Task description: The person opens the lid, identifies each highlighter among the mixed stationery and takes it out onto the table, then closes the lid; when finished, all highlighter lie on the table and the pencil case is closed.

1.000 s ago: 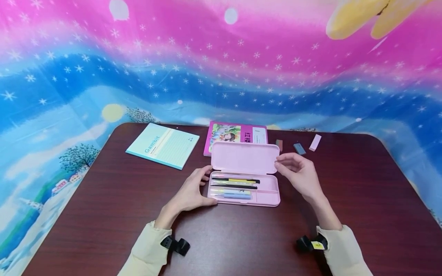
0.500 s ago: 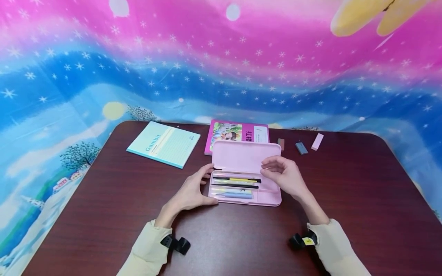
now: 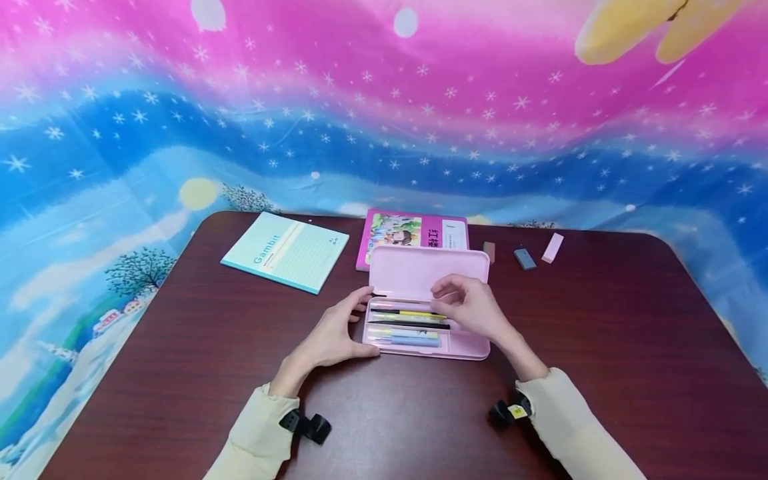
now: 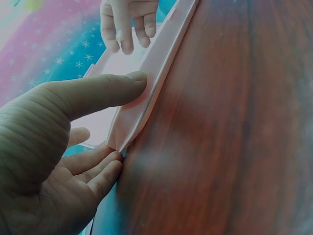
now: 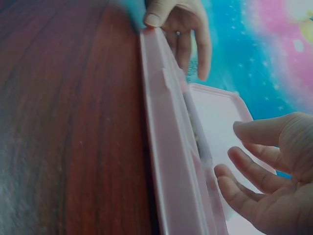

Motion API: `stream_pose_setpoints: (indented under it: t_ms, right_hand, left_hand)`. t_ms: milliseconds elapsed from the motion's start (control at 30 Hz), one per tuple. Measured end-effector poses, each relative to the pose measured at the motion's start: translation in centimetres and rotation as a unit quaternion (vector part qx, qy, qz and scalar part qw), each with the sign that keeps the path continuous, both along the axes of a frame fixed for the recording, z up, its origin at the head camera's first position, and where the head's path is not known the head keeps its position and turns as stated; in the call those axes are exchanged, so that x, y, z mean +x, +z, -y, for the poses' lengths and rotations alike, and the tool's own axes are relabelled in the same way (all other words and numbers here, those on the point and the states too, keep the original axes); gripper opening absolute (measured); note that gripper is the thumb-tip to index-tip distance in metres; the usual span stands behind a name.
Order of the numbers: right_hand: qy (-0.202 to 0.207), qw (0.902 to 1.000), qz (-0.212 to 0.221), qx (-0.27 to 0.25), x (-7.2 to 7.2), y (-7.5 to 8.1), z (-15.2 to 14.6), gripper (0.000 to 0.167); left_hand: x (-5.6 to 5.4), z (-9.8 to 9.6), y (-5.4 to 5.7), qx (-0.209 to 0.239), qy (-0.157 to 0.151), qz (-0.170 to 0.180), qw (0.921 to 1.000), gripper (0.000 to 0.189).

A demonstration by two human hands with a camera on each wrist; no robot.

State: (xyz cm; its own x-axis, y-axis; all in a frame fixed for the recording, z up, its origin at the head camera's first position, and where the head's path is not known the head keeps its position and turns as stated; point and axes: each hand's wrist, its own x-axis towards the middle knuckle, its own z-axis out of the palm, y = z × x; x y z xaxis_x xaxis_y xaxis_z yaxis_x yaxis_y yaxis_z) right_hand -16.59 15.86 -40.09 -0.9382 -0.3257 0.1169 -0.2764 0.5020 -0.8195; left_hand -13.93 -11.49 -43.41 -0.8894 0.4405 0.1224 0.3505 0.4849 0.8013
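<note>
A pink pencil case stands on the table with its lid raised at the back. Inside lie several pens, among them a yellow-and-black one, a black one and a blue one. My left hand grips the case's left end, thumb at the front wall and fingers round the side, as the left wrist view shows too. Over the right half of the tray hovers my right hand, its fingers loosely bent and nothing between them in the right wrist view.
A light-green notebook lies at the back left of the table. Behind the lid is a magenta book. To its right are a small brownish block, a grey-blue block and a pale pink block.
My right hand has moved left from the lid's right edge to above the pens. My left hand stays at the case's left end.
</note>
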Motion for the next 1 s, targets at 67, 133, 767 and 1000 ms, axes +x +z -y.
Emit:
stream_pose_setpoints:
  t_ms: [67, 133, 767, 1000]
  right_hand:
    - [0.002, 0.9997, -0.006, 0.024, 0.1, 0.0, 0.3, 0.021]
    - [0.002, 0.9987, -0.01, 0.049, 0.2, 0.1, 0.5, 0.021]
    - [0.017, 0.9869, -0.012, 0.16, 0.3, 0.3, 1.4, 0.02]
    - [0.016, 0.984, -0.008, 0.177, 0.3, 0.3, 1.7, 0.018]
  left_hand:
    - [0.0, 0.0, 0.0, 0.0, -0.002, 0.001, 1.0, 0.099]
    - [0.0, 0.0, 0.0, 0.001, -0.002, 0.002, 1.0, 0.099]
    - [0.1, 0.1, 0.0, 0.002, -0.001, 0.009, 1.0, 0.099]
    - [0.1, 0.0, 0.0, -0.001, 0.001, 0.009, 1.0, 0.099]
